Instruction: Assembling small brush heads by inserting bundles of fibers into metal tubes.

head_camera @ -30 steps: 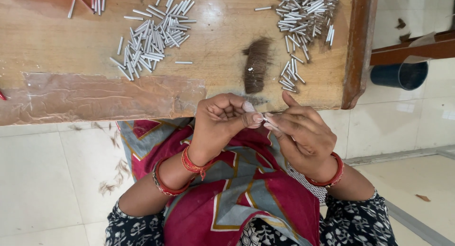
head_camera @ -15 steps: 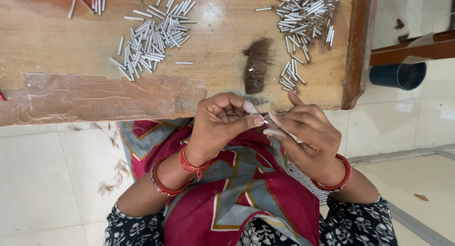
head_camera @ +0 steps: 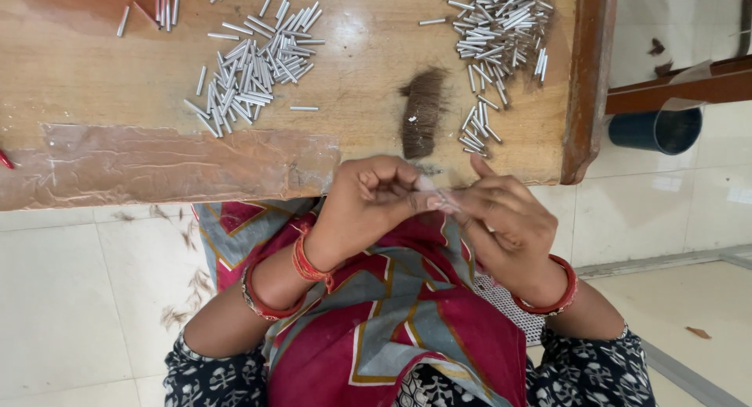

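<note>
My left hand (head_camera: 368, 207) and my right hand (head_camera: 509, 219) meet fingertip to fingertip just below the front edge of the wooden table (head_camera: 157, 70). Between them they pinch a small silver metal tube (head_camera: 440, 201), mostly hidden by the fingers. I cannot tell whether anything else is in the left fingers. Both wrists wear red bangles. A brown tuft of hair (head_camera: 423, 113) lies on the table just above the hands. A pile of the same silver tubes (head_camera: 251, 66) lies at the left, and another pile (head_camera: 497, 31) at the upper right.
A patch of clear tape (head_camera: 180, 160) covers the table's front edge. A few more tubes (head_camera: 160, 7) lie at the top left. A dark blue cylindrical container (head_camera: 656, 129) stands beyond the table's right side. Hair scraps (head_camera: 184, 297) litter the tiled floor.
The right hand has moved left to meet the left hand's fingertips. The thin tube that showed along the right fingers is now almost covered.
</note>
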